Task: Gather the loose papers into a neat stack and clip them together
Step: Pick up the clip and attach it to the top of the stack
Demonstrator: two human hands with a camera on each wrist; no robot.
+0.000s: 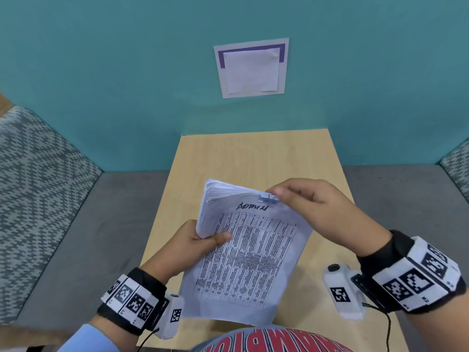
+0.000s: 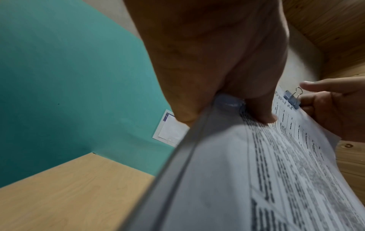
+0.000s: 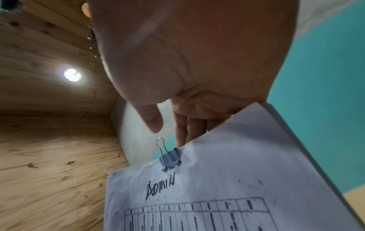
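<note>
A stack of white papers [image 1: 248,255] with a printed table and a handwritten word on top is held up over the light wooden table [image 1: 253,153]. My left hand [image 1: 210,237] grips its left edge, thumb on the top sheet and fingers underneath. A small blue-grey binder clip [image 1: 267,198] sits on the stack's top edge, one wire handle standing up [image 3: 161,143]. My right hand [image 1: 299,199] is at that edge. Its fingers [image 3: 183,136] lie behind the papers [image 3: 237,187] beside the clip [image 3: 170,159], and the thumb [image 3: 155,123] stands just off the handle.
A teal wall [image 1: 127,85] rises behind the table, with a white sheet [image 1: 251,68] taped to it. Grey bench seats [image 1: 101,237] with patterned backrests [image 1: 38,186] flank the table on both sides. Wood planks and a lamp [image 3: 72,74] show overhead.
</note>
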